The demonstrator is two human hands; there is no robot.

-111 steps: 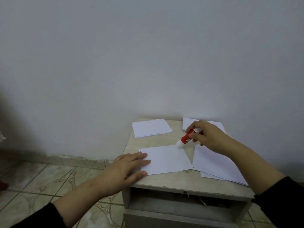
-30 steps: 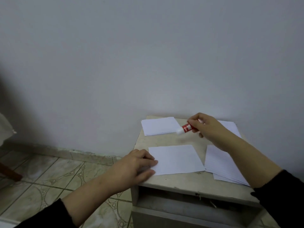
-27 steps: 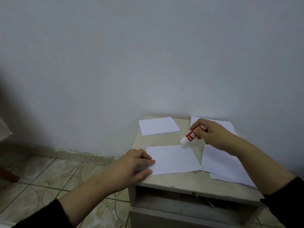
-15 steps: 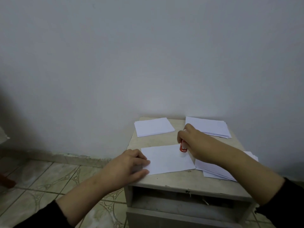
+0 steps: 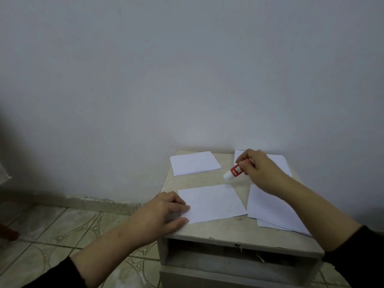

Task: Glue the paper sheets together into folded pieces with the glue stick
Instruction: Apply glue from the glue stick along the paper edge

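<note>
Printing on the glue stick (image 5: 236,170) label too small to read; rear end buried in the right hand (image 5: 262,171). Far right paper stack (image 5: 278,163) partly covered by that hand. Left hand (image 5: 160,215) fingertips smeared. Brown object (image 5: 8,233) left of the cabinet (image 5: 239,265) cut off.

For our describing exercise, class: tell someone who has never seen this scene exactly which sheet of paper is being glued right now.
Find the small beige cabinet against the pale wall. Among the white paper lying on its top, take the single white sheet at the front, left of the big stack of white sheets. Unlike the stacks, it lies alone, its left edge pinned by the left hand.
</note>
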